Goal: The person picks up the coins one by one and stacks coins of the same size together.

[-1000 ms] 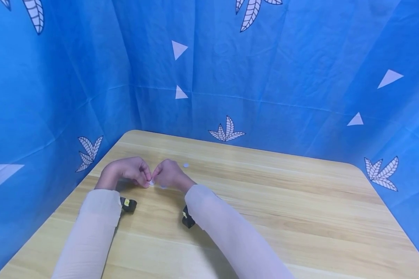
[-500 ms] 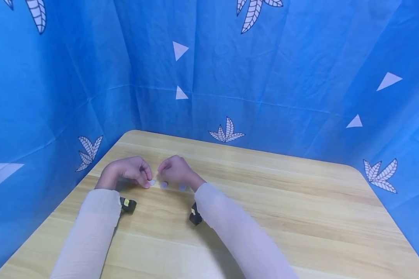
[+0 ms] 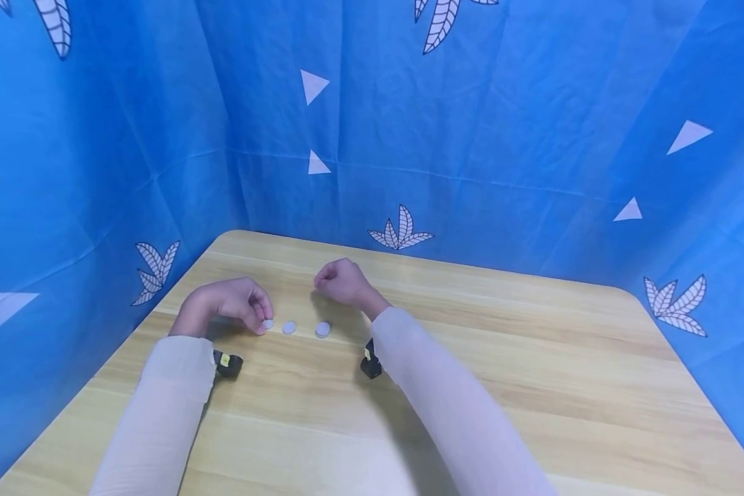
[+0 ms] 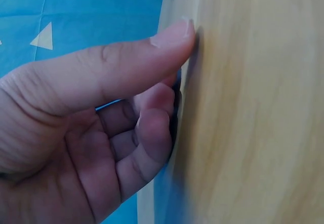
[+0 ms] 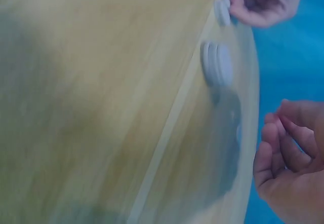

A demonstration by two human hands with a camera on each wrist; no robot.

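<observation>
In the head view my left hand (image 3: pixel 232 303) rests low on the table, its thumb and forefinger tips pinching the edge of a small white disc (image 3: pixel 269 324). The left wrist view shows the thumb (image 4: pixel 167 46) at the wood, with the other fingers curled under. Just right of it lies a second white disc (image 3: pixel 288 328), then a short stack of white discs (image 3: pixel 323 329). My right hand (image 3: pixel 344 281) hovers behind the stack, fingers loosely curled and nothing visible between them. Below it, the right wrist view shows part of another pale disc (image 5: pixel 239 134).
The light wooden table (image 3: pixel 502 386) reaches to a blue curtain (image 3: pixel 471 124) with white leaf and triangle prints at the back and sides. Black wrist cameras sit under both sleeves: one left (image 3: pixel 228 364) and one right (image 3: pixel 370 362).
My right hand has moved away from the left hand, right and back, uncovering the second disc and the stack. My left hand stays at its disc.
</observation>
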